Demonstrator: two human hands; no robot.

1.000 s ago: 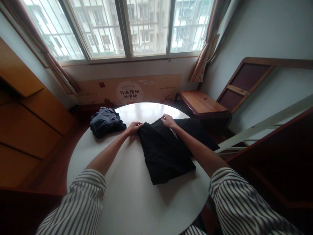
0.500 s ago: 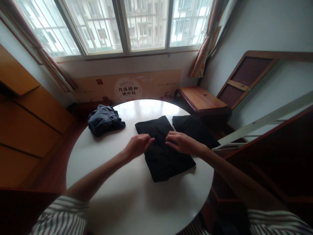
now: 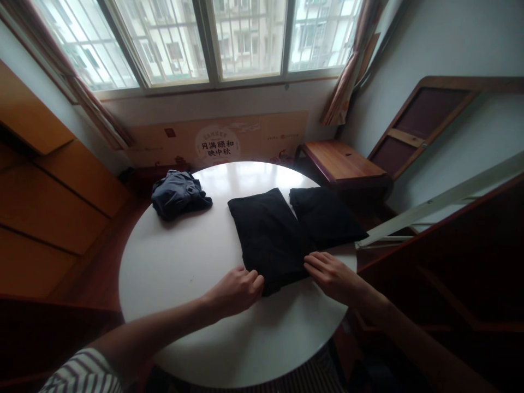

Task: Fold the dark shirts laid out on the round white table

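Note:
A folded black garment (image 3: pixel 268 234) lies flat on the round white table (image 3: pixel 180 256); I cannot tell its exact kind. At its near left corner is my left hand (image 3: pixel 239 286), closed with the fingertips curled on the cloth. My right hand (image 3: pixel 333 275) holds the near right corner, its fingers pressed together at the edge. Just to the right, a second folded black garment (image 3: pixel 325 215) lies close against the first. Both thumbs are mostly hidden.
A crumpled dark blue-grey garment (image 3: pixel 180 195) sits at the table's far left. Behind the table on the right stands a low wooden table (image 3: pixel 341 161). Wooden cabinets (image 3: pixel 45 202) line the left side, and a pale slanted rail (image 3: pixel 446 199) runs along the right.
Both hands have come down and nearer, from above the middle of the black garment to its near corners. They are also farther apart. The garment's near edge now sits slightly higher in view.

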